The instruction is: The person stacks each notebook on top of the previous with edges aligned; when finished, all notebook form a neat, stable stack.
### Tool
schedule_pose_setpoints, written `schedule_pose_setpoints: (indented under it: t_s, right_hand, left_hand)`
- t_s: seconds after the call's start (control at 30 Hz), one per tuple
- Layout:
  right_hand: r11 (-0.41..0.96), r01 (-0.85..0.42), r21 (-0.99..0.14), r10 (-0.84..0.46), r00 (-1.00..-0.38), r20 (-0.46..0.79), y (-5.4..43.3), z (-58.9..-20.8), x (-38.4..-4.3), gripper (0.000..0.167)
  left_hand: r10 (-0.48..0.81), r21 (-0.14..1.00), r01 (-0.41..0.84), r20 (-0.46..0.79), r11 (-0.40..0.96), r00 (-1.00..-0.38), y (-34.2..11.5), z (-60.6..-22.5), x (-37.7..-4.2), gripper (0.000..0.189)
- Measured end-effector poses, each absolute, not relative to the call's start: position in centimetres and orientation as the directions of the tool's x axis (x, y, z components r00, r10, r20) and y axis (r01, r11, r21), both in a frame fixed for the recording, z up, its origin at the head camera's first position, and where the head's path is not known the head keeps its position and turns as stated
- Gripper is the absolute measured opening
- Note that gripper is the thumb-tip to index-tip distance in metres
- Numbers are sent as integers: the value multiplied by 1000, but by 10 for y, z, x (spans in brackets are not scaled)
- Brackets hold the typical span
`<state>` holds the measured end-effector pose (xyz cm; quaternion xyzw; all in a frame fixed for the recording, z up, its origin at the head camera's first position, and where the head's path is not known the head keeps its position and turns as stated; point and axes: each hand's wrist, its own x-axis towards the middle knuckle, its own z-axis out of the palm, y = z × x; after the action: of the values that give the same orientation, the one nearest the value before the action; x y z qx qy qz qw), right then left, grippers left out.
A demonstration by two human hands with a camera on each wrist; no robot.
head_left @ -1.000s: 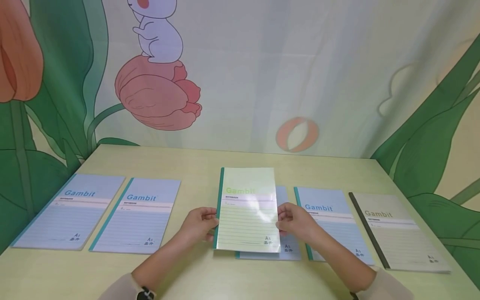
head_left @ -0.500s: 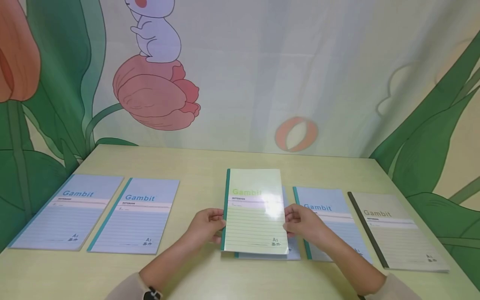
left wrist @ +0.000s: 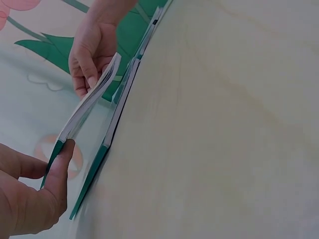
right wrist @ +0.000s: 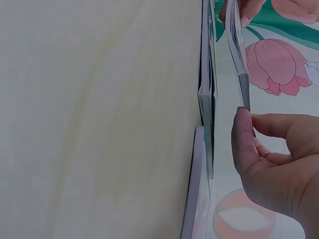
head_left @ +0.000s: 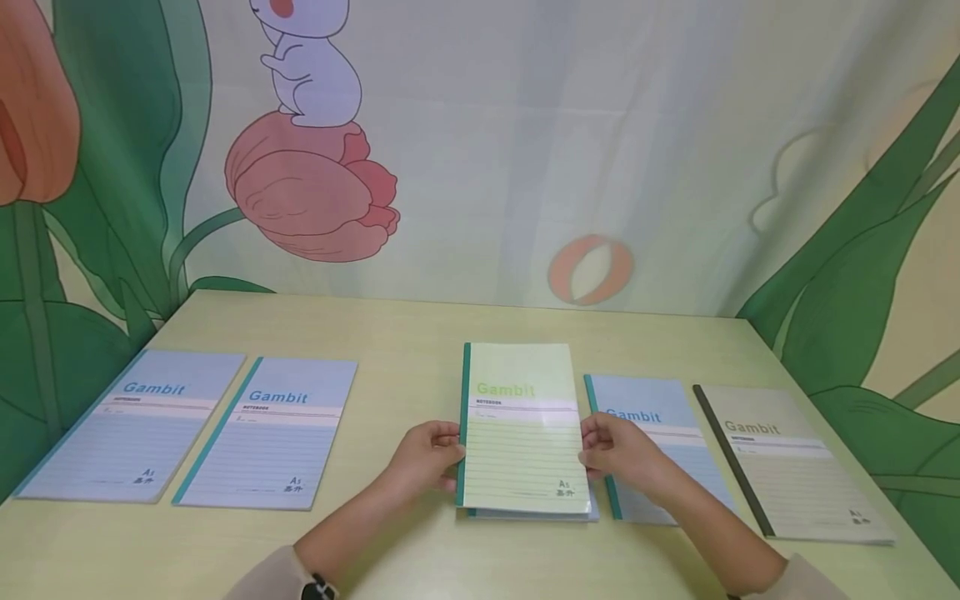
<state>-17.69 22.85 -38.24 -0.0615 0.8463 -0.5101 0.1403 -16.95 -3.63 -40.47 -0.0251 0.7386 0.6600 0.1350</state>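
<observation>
Both hands hold a pale green Gambit notebook (head_left: 521,454) by its long sides, just above a blue notebook (head_left: 532,516) of which only the bottom and right edges show in the head view. My left hand (head_left: 427,456) pinches the green spine side between thumb and fingers. On the opposite edge my right hand (head_left: 618,454) pinches the pages. Both wrist views show a gap between the held notebook (left wrist: 87,104) and the blue notebook (left wrist: 119,99) lying on the table. The right wrist view shows my right hand (right wrist: 276,154) with its thumb and fingers at the notebook's corner.
Two blue notebooks, the outer one (head_left: 131,425) and the inner one (head_left: 266,433), lie to the left. Another blue notebook (head_left: 652,400) lies right, partly behind my right hand. Beyond it is a grey notebook (head_left: 795,462) with a dark spine. A patterned curtain (head_left: 465,167) hangs behind the table (head_left: 405,333).
Both hands have carried the pale green notebook to the right and slightly toward me, so it now covers nearly all of the blue notebook beneath. The other notebooks have stayed in place.
</observation>
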Motion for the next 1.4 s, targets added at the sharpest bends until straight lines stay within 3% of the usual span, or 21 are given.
schedule_pose_setpoints:
  t_s: [1.4]
  right_hand:
    - [548, 85, -832, -245, -935, -256, 245, -394, -181, 20]
  left_hand:
    - [221, 971, -237, -238, 29, -946, -24, -414, -163, 38]
